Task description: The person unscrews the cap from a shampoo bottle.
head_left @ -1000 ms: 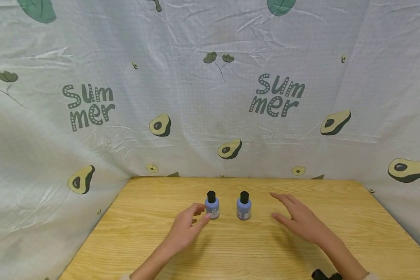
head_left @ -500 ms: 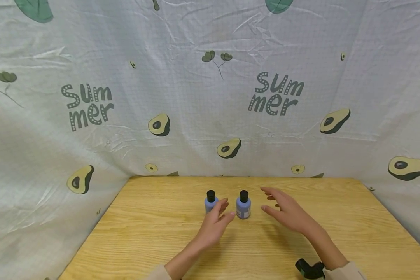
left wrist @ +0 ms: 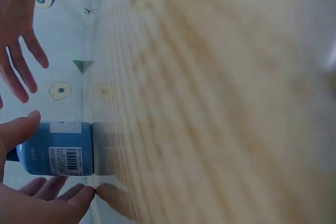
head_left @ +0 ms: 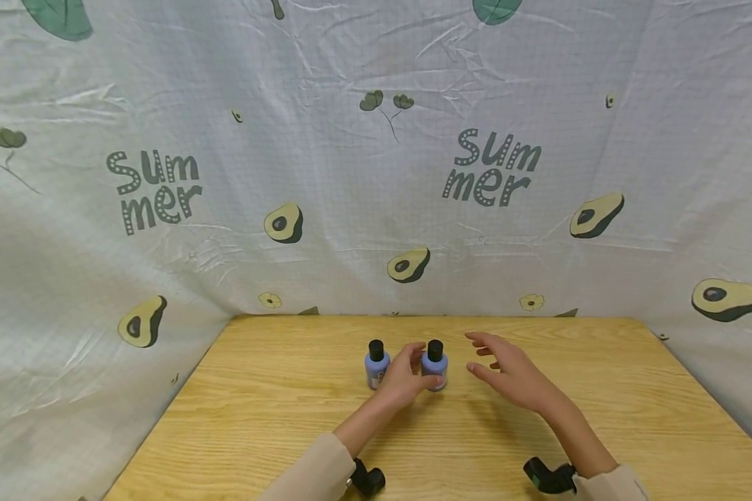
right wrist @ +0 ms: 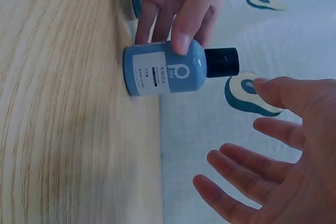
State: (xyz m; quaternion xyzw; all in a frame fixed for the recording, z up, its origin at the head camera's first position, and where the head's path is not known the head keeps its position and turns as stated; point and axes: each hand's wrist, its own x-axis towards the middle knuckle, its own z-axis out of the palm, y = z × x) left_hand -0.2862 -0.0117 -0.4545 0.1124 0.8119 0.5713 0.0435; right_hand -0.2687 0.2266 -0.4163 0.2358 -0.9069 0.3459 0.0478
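Note:
Two small blue bottles with black caps stand upright side by side on the wooden table. My left hand (head_left: 404, 376) has its thumb across the front of the right-hand bottle (head_left: 436, 363) and its fingers curved round the other side. A white label (right wrist: 151, 72) shows on this bottle, which stands on the tabletop. The left-hand bottle (head_left: 374, 364) is just behind my left hand, partly covered by it. To the right, my right hand (head_left: 510, 374) hovers with fingers spread and loosely bent, apart from both bottles and holding nothing.
A pale wooden table (head_left: 257, 396) reaches back to a white cloth (head_left: 338, 139) printed with avocados and "summer" lettering. The cloth also hangs along both sides. Black wrist devices (head_left: 548, 476) sit at both sleeves.
My left hand has moved right from the left-hand bottle to the right-hand one and placed its thumb and fingers round it. My right hand has shifted slightly left. Both bottles have stayed put.

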